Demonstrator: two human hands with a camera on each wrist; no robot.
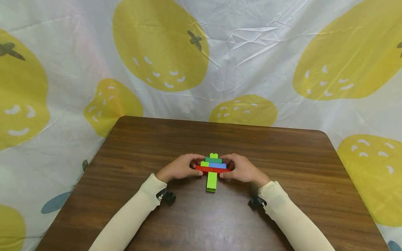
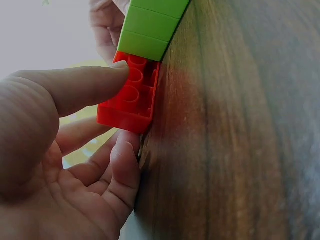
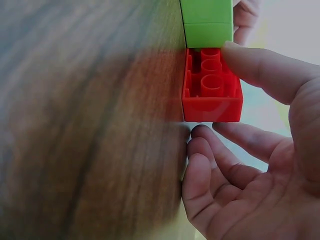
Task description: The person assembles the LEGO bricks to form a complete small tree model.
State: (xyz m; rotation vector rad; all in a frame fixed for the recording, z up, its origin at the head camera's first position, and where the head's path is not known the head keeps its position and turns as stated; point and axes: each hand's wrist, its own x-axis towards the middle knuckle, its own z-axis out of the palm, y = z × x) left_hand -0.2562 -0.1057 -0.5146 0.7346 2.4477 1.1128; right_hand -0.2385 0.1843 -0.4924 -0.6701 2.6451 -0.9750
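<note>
A tree-shaped build of toy bricks lies flat on the table between both hands. Its lime stem [image 1: 211,181] points toward me. Across the widest row run two red bricks [image 1: 204,168]; above them come a small lime brick and a blue brick [image 1: 217,165], then a dark green brick [image 1: 213,160] and a lime tip [image 1: 214,155]. My left hand [image 1: 180,167] grips the left end, thumb on the hollow underside of the red brick [image 2: 125,118], fingers curled behind. Likewise, my right hand [image 1: 242,169] holds the right end, thumb against the other red brick [image 3: 212,110].
The dark wooden table [image 1: 150,136] reaches back to a white cloth [image 1: 176,104] printed with yellow fruit, which hangs behind and at both sides. Each wrist carries a small black camera [image 1: 169,197] close over the tabletop.
</note>
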